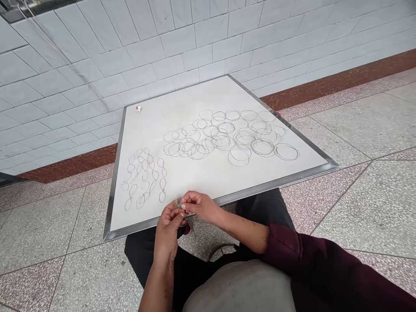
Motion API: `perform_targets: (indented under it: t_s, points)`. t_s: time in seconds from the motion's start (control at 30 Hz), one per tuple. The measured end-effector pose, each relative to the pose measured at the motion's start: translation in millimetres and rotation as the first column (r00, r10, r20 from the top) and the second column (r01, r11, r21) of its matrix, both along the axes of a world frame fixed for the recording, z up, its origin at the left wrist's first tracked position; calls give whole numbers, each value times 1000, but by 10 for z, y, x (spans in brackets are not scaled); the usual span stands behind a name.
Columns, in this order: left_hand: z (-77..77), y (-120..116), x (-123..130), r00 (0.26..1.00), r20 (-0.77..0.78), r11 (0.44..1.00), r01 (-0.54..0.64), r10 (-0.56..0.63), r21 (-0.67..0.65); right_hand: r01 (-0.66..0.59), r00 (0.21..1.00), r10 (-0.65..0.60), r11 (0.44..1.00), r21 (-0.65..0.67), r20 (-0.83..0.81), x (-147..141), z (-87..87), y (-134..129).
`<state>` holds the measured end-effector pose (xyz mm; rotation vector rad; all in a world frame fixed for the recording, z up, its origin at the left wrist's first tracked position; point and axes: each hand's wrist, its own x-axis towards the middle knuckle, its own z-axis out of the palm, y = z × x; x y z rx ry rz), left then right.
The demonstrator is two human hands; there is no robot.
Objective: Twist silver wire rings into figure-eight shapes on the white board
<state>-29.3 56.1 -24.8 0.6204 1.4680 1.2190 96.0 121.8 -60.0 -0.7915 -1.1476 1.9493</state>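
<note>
My left hand (169, 219) and my right hand (199, 207) meet at the table's near edge. Each pinches a thin wire loop (178, 201) between thumb and fingers, with the fingertips nearly touching. Much of the loop is hidden behind the fingers. On the white table (195, 177), several thin wires twisted into figure-eight shapes (163, 184) lie to the left of my hands. Beyond my hands, toward the middle and right, several round wire rings (239, 157) lie spread and overlapping.
A small red-and-white object (139, 109) sits at the table's far left corner. The metal table rim (292, 177) runs just above my legs. A white tiled wall (175, 43) stands behind the table, with a cable hanging on its left side.
</note>
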Motion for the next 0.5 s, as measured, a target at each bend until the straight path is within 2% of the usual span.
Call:
perform_targets:
  t_s: [0.23,0.5]
  points:
    - [-7,21,-15,976,215,999,-37,43,-30,-39,999,39,999,-12,-28,21,57,30]
    - [-5,80,-68,945,327,999,31,-16,-42,-78,997,78,997,1,-26,32,28,51]
